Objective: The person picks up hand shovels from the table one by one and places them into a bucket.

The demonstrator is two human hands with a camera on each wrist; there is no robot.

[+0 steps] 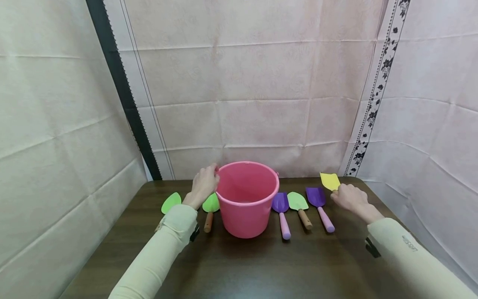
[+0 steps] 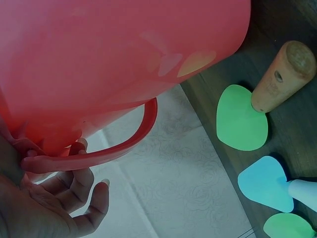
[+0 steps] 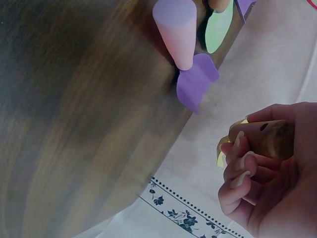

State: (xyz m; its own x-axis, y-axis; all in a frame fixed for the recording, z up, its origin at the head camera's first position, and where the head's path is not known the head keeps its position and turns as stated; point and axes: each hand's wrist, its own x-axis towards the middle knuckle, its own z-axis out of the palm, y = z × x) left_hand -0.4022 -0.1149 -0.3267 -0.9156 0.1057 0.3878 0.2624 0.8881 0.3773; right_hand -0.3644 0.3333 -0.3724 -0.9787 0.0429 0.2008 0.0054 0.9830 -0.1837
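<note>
A pink bucket [image 1: 246, 220] stands upright near the middle of the table. At the left side of its rim, my left hand [image 1: 203, 185] grips it with curled fingers beside the handle joint. The bucket's pink handle [image 2: 119, 151] hangs past those fingers in the left wrist view. Over to the right, my right hand [image 1: 349, 197] holds a small toy shovel with a yellow blade [image 1: 330, 181]. Its fingers wrap round the wooden handle [image 3: 277, 139], whose end shows in the right wrist view. The yellow blade points away from me, mostly hidden there behind the fingers.
Right of the bucket lie a purple shovel [image 1: 280, 202], a light green one [image 1: 297, 201] and another purple one [image 1: 315, 196]. Green shovels [image 1: 211, 203] lie to the left, with a blue one [image 2: 267, 183] between them. Cloth [image 1: 261, 83] hangs behind the dark table [image 1: 261, 265].
</note>
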